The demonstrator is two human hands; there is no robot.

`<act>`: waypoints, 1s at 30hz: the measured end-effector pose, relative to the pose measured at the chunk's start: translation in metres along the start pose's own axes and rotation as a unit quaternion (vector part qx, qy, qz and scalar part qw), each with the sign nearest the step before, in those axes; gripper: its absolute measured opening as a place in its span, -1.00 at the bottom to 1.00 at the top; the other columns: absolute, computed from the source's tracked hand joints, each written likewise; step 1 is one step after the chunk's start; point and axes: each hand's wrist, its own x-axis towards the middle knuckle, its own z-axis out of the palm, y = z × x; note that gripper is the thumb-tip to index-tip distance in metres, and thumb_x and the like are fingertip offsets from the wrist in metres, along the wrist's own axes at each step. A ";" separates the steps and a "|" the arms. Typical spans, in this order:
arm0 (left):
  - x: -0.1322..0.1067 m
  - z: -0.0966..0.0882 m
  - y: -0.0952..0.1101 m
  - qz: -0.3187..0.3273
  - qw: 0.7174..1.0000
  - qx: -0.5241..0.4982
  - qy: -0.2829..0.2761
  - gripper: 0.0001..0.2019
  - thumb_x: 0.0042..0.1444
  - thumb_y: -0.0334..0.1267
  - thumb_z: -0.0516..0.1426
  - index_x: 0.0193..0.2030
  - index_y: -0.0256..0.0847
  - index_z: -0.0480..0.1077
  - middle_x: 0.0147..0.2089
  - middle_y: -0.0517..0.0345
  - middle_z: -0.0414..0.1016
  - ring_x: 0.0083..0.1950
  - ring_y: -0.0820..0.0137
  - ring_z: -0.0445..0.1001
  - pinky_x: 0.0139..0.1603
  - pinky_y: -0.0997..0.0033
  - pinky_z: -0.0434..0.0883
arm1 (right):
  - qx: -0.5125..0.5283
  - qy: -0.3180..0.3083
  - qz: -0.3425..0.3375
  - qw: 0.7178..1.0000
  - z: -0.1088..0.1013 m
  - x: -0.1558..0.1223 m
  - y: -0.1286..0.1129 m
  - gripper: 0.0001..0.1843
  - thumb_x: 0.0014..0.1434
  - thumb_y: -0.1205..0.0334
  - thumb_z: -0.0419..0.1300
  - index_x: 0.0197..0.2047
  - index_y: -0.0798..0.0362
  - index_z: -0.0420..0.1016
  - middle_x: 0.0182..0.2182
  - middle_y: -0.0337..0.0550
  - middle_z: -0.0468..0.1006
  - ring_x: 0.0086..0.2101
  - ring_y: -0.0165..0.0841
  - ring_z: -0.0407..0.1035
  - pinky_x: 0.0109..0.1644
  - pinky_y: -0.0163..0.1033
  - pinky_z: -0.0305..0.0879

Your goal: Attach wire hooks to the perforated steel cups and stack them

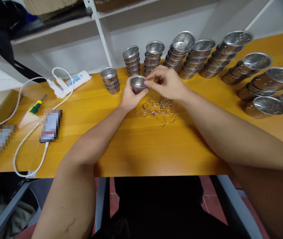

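Observation:
My left hand (pixel 128 97) is wrapped round a small perforated metal cup (pixel 137 83), holding it above the wooden table (pixel 136 146). My right hand (pixel 167 82) is closed in a pinch at the cup's rim; what the fingertips hold is too small to make out. Just below both hands lies a loose pile of thin wire rings (pixel 157 109) on the table.
Stacks of the same metal cups (pixel 196 56) line the back and right of the table, a short stack (pixel 110 79) to the left. A power strip (pixel 69 82), white cable, screwdriver (pixel 37 105) and phone (pixel 51 125) lie at the left. Shelving stands behind.

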 end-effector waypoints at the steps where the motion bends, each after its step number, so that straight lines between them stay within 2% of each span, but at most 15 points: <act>1: 0.000 0.000 0.005 -0.005 1.000 -0.001 0.003 -0.06 0.44 0.28 0.62 0.71 0.07 0.31 0.56 -0.15 0.66 0.74 -0.15 0.64 0.93 -0.50 0.51 | 0.000 -0.006 -0.001 1.000 0.000 -0.001 -0.002 -0.14 0.34 -0.85 0.57 0.05 -0.19 0.89 0.10 0.13 0.80 0.10 0.13 0.67 0.29 0.33 0.80; 4: -0.002 0.002 0.022 -0.020 1.000 0.006 0.005 -0.11 0.49 0.18 0.59 0.74 0.06 0.32 0.55 -0.17 0.65 0.75 -0.17 0.62 0.94 -0.56 0.50 | 0.007 -0.032 -0.002 0.999 0.001 -0.003 -0.008 -0.15 0.36 -0.86 0.54 0.04 -0.21 0.89 0.12 0.15 0.78 0.20 0.20 0.65 0.29 0.32 0.77; 7: -0.005 0.003 0.037 -0.009 1.000 0.025 -0.007 -0.17 0.58 0.11 0.52 0.79 0.07 0.30 0.55 -0.16 0.62 0.74 -0.14 0.62 0.93 -0.54 0.51 | 0.006 -0.056 -0.013 0.998 0.006 -0.004 -0.007 -0.10 0.39 -0.90 0.47 0.03 -0.18 0.89 0.13 0.16 0.75 0.20 0.20 0.63 0.26 0.32 0.75; 12: -0.006 0.006 0.048 -0.001 0.999 0.033 -0.020 -0.15 0.58 0.07 0.50 0.82 0.08 0.26 0.60 -0.16 0.57 0.73 -0.09 0.62 0.94 -0.44 0.52 | -0.010 -0.077 -0.029 0.997 0.011 -0.006 -0.002 -0.02 0.43 -0.96 0.35 0.09 -0.17 0.93 0.12 0.12 0.74 0.16 0.14 0.63 0.28 0.32 0.76; 14: -0.005 0.007 0.048 -0.018 1.000 0.019 -0.008 -0.13 0.53 0.05 0.54 0.79 0.06 0.28 0.59 -0.15 0.58 0.73 -0.10 0.63 0.95 -0.45 0.50 | -0.010 -0.069 -0.031 0.997 0.011 -0.006 -0.001 -0.03 0.42 -0.93 0.39 0.13 -0.16 0.93 0.18 0.13 0.75 0.19 0.16 0.65 0.33 0.35 0.77; 17: -0.003 0.008 0.043 -0.023 1.000 -0.002 0.001 -0.15 0.47 0.04 0.59 0.71 0.03 0.33 0.58 -0.17 0.60 0.70 -0.11 0.67 0.94 -0.48 0.52 | -0.018 -0.049 -0.037 0.998 0.010 -0.006 0.001 -0.05 0.36 -0.85 0.53 0.26 -0.14 0.87 0.29 0.21 0.75 0.30 0.27 0.64 0.50 0.46 0.71; 21: -0.005 0.011 0.033 0.015 1.000 -0.017 -0.013 -0.12 0.43 0.10 0.59 0.70 0.01 0.32 0.59 -0.21 0.60 0.66 -0.14 0.70 0.84 -0.49 0.64 | -0.022 -0.054 -0.055 0.997 0.012 -0.007 0.005 0.13 0.27 -0.70 0.70 0.57 -0.10 0.70 0.47 0.29 0.70 0.45 0.40 0.61 0.65 0.57 0.61; 23: -0.007 0.013 0.031 0.018 0.999 -0.012 -0.025 -0.07 0.41 0.08 0.61 0.72 0.02 0.29 0.64 -0.22 0.57 0.71 -0.16 0.67 0.82 -0.47 0.66 | -0.031 -0.056 -0.061 0.996 0.010 -0.006 0.004 0.16 0.25 -0.61 0.75 0.64 -0.12 0.66 0.54 0.27 0.67 0.49 0.42 0.59 0.71 0.60 0.56; 26: -0.012 0.015 0.032 -0.005 0.999 -0.010 -0.047 0.05 0.35 0.02 0.64 0.79 0.07 0.23 0.78 -0.26 0.45 0.76 -0.16 0.61 0.73 -0.38 0.74 | -0.070 -0.041 -0.071 0.994 -0.009 0.000 -0.003 0.08 0.23 -0.45 0.83 0.60 -0.10 0.70 0.54 0.29 0.67 0.52 0.39 0.56 0.80 0.52 0.48; 28: -0.014 0.014 0.030 -0.027 0.998 -0.011 -0.054 0.07 0.34 0.00 0.64 0.82 0.14 0.20 0.85 -0.26 0.37 0.72 -0.12 0.63 0.63 -0.30 0.79 | -0.099 -0.016 -0.093 0.991 -0.035 0.006 -0.013 0.02 0.26 -0.32 0.84 0.58 -0.01 0.73 0.50 0.35 0.68 0.51 0.31 0.57 0.81 0.38 0.47; 30: -0.014 0.012 0.024 -0.043 0.998 -0.002 -0.047 0.02 0.38 -0.01 0.61 0.81 0.18 0.22 0.86 -0.25 0.37 0.66 -0.08 0.66 0.57 -0.26 0.79 | -0.106 0.026 -0.105 0.988 -0.070 0.010 -0.023 -0.03 0.33 -0.27 0.81 0.60 0.00 0.72 0.46 0.34 0.70 0.47 0.17 0.60 0.72 0.21 0.51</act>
